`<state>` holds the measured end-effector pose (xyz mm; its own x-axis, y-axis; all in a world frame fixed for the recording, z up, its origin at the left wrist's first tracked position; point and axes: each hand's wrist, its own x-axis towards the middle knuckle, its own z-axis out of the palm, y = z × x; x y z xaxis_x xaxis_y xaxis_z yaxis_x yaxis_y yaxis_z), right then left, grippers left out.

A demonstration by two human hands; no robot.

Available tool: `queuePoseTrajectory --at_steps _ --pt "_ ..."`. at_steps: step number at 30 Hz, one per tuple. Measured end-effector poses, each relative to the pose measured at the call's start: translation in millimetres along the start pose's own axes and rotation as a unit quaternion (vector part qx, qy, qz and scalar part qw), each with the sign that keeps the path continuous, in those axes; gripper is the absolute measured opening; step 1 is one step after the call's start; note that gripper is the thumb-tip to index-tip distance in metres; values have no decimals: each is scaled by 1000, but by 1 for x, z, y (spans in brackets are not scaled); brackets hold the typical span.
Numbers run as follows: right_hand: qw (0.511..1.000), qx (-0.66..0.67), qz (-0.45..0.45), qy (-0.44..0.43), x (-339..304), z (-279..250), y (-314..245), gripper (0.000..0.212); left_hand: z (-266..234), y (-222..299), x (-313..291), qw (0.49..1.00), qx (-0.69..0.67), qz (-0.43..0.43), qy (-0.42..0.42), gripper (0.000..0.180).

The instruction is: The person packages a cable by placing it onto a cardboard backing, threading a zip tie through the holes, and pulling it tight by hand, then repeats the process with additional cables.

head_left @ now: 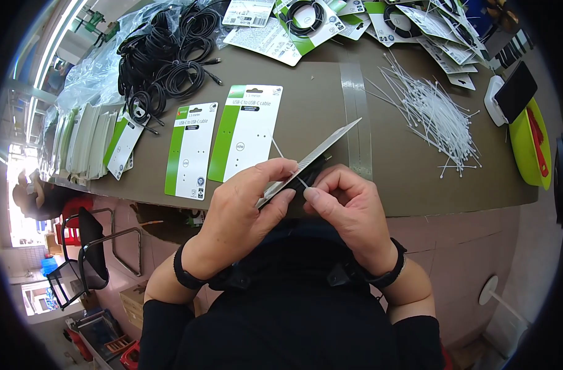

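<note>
Tilted nearly edge-on, a packaging card [332, 139] is gripped between the thumb and fingers of my left hand [244, 197]. A black coiled cable [313, 175] lies against its right side, partly hidden by my fingers. A white cable tie [277, 148] sticks out on the card's left side. My right hand [353, 206] is closed, with thumb and forefinger pinching a thin white tie end by the card. Whether that is the same tie, I cannot tell. Two flat green-and-white cards, one [190, 154] farther left and another card [249, 129] closer, lie beyond my left hand.
Loose white cable ties [429, 114] are heaped at right, near a phone on a stand [516, 92] and a lime-green bowl [527, 154]. Black cable coils [170, 52] and a row of cards [78, 139] occupy the left. Carded cables [300, 28] pile up at the back.
</note>
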<state>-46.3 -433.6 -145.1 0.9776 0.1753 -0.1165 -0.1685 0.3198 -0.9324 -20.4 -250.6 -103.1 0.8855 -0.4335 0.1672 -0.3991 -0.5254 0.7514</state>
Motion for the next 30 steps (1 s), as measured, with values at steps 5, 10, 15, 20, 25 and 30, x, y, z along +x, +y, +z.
queuePoseTrajectory --at_steps 5,10,15,20,25,30 --pt "1000 -24 -12 1 -1 0 1 12 0 -2 -1 1000 17 25 1 32" --pt "998 -62 -11 18 1 1 0 13 3 -4 -1 998 33 44 7 34" --pt "991 -117 -45 39 4 6 1 15 4 0 -2 997 60 46 14 35" --pt "995 -56 -24 75 5 14 5 17 3 -4 -5 988 117 101 30 39" --pt "934 -301 -188 42 6 -3 -35 13 -4 -10 -1 970 168 176 29 42" --pt "794 -467 -388 17 28 5 -65 11 -6 -8 -9 935 247 255 15 41"
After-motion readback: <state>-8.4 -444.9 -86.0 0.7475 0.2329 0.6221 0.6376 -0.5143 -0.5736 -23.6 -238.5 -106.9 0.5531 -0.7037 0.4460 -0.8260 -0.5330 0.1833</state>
